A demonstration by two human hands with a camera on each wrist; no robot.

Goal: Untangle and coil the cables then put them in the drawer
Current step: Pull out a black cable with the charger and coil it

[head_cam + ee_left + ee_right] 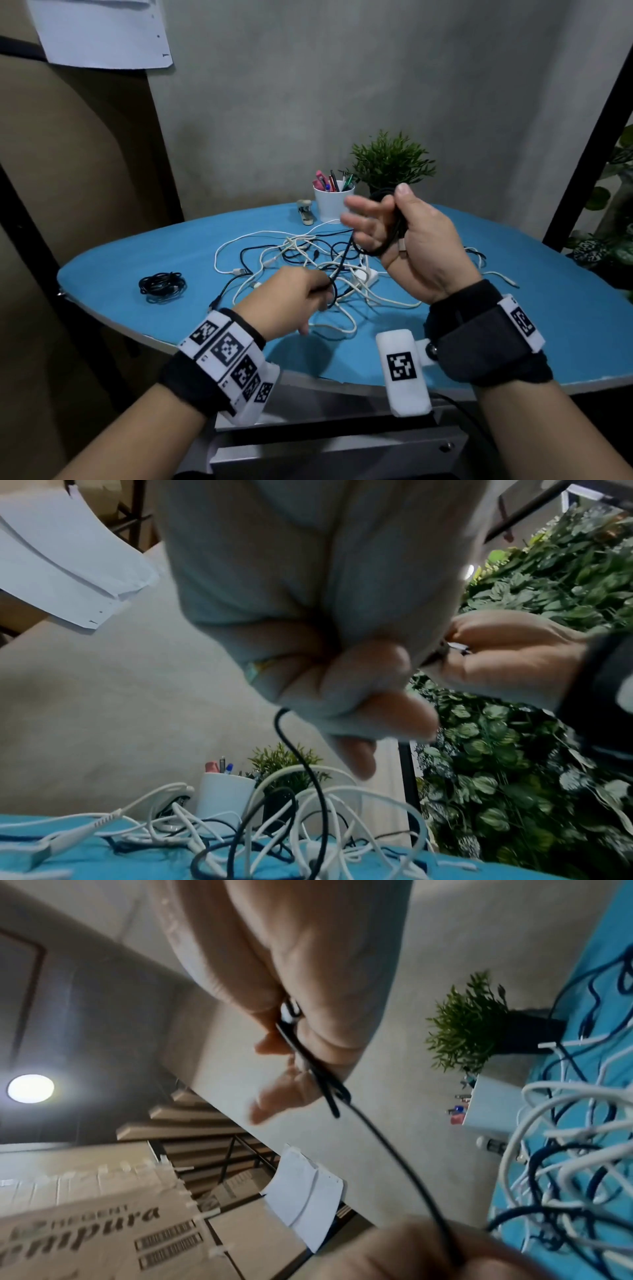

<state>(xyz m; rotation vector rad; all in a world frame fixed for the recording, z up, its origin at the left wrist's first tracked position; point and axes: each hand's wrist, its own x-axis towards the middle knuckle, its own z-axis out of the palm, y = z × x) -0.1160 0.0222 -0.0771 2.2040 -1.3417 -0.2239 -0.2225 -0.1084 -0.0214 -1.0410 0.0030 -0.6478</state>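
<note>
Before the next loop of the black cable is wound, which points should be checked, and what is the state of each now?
1. Right hand holds the started loops of the thin black cable: ok.
2. Left hand pinches the same cable's free run: ok.
3. Free run is clear of the tangled pile of white and dark cables on the blue table: not ok, it passes down into the pile.
4. Metal plug end is secured in the right hand: ok, it hangs at the palm.
5. Finished black coil lies apart from the pile: ok.
6. Drawer is open and ready: cannot tell.
</note>
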